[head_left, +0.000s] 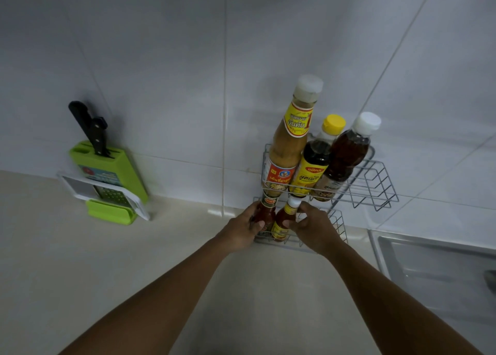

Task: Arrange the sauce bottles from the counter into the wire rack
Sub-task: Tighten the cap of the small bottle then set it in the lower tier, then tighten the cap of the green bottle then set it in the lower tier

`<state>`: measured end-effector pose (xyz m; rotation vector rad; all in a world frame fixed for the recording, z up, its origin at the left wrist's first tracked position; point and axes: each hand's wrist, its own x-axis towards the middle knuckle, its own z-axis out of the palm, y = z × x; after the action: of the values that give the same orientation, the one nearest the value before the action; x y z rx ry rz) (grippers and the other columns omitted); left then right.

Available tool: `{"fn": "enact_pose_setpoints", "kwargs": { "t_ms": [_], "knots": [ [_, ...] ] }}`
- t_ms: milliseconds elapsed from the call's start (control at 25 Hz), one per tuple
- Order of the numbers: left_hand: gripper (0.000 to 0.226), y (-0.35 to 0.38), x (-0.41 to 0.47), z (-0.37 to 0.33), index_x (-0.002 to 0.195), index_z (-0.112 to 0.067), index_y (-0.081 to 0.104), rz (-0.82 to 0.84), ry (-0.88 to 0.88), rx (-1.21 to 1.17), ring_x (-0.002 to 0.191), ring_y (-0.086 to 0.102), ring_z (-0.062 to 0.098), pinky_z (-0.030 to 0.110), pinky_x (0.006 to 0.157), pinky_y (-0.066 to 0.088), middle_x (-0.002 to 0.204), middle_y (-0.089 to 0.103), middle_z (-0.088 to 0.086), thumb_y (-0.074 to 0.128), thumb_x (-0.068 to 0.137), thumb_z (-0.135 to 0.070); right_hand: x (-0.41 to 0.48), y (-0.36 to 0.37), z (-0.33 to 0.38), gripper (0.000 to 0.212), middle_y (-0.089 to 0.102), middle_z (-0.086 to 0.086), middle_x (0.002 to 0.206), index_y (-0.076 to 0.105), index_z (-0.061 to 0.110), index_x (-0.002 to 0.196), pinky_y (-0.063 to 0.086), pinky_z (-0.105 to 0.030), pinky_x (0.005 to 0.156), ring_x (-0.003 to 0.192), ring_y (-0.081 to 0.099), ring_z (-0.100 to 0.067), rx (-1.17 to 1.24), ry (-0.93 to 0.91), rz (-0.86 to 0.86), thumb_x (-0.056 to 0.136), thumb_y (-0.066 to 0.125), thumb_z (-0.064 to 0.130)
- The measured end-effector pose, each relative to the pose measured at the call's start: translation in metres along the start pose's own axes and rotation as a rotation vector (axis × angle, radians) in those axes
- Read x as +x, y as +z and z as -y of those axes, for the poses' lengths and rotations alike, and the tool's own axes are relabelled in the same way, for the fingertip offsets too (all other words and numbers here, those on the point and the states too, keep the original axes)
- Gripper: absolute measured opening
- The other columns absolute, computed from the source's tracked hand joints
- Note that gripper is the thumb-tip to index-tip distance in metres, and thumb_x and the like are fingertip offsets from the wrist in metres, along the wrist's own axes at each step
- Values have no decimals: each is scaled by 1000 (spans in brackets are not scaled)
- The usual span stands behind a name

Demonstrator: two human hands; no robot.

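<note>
A two-tier wire rack (375,185) stands against the tiled wall. Its upper shelf holds three upright bottles: a tall tan sauce bottle (288,142) with a white cap, a dark bottle with a yellow cap (316,158), and a brown bottle with a white cap (349,153). On the lower shelf stand two small red sauce bottles. My left hand (243,228) grips the left red bottle (265,215). My right hand (315,227) holds the right red bottle (284,220), which has a white cap and yellow label.
A green knife block (107,166) with a black-handled knife and a grater leans on the wall at the left. The beige counter (134,260) spreads in front. A steel sink (434,263) lies at the right, close to the rack.
</note>
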<state>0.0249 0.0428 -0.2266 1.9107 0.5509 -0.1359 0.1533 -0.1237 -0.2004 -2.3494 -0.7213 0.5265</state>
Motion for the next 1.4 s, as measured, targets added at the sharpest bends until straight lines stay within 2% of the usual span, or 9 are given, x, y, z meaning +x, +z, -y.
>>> {"fn": "enact_pose_setpoints", "kwargs": {
  "t_ms": [160,240,360,520,680,840,960,1200,1400],
  "knots": [
    [70,-18,-23,10,157,-43,12,13,-83,30,142,43,25,24,92,42,155,43,5,53,102,-24,-4,-9,-11,54,61,-3,144,54,21,143,57,-27,73,90,73,-14,-14,-7,71,93,73,19],
    [61,-35,-39,16,155,-40,25,-12,-114,81,129,53,21,25,88,45,142,57,2,51,102,-25,-8,-16,-11,57,60,-5,146,52,24,146,60,-30,75,99,74,-18,20,3,60,93,73,17],
    [41,-62,-75,21,139,-34,51,-19,-141,94,111,63,20,32,92,51,127,65,1,51,100,-21,-27,-23,-4,54,60,-3,139,52,19,146,49,-12,60,92,70,-13,41,46,-53,96,67,7],
    [37,-81,-135,-1,114,-38,59,30,-59,122,98,64,22,32,81,52,112,68,3,52,96,-6,-75,-18,-10,50,68,-8,115,69,15,119,45,0,64,103,67,-25,-1,-40,-234,84,49,-15],
    [48,-64,-176,-63,133,-28,56,185,106,324,111,66,24,40,96,55,119,65,-3,52,94,1,-137,3,-35,37,73,-10,93,74,7,103,49,-18,73,85,69,-26,-106,-173,52,80,56,-16],
    [64,-2,-216,-109,145,-28,47,322,163,516,118,60,18,34,96,54,137,57,0,63,89,-2,-195,32,-37,45,62,-3,112,65,17,130,48,-23,82,102,60,-18,-264,29,495,86,71,9],
    [92,57,-237,-94,155,-28,27,373,33,706,130,51,24,40,102,51,152,44,3,79,80,-15,-228,68,-48,66,48,-4,127,51,24,142,53,-29,87,114,56,-25,-374,48,592,82,78,22],
    [120,134,-254,26,157,-16,14,-107,-224,169,135,45,26,30,101,43,154,38,10,90,64,-12,-270,120,-93,26,49,-7,113,65,17,117,52,-36,86,100,61,-29,-269,23,220,91,68,12],
    [60,164,-254,93,116,-23,59,-273,-225,-80,106,66,21,29,83,50,112,69,-3,91,66,-29,-285,103,-97,49,59,-6,106,61,19,120,46,-16,67,87,59,-19,71,16,113,77,77,4]
  ]
}}
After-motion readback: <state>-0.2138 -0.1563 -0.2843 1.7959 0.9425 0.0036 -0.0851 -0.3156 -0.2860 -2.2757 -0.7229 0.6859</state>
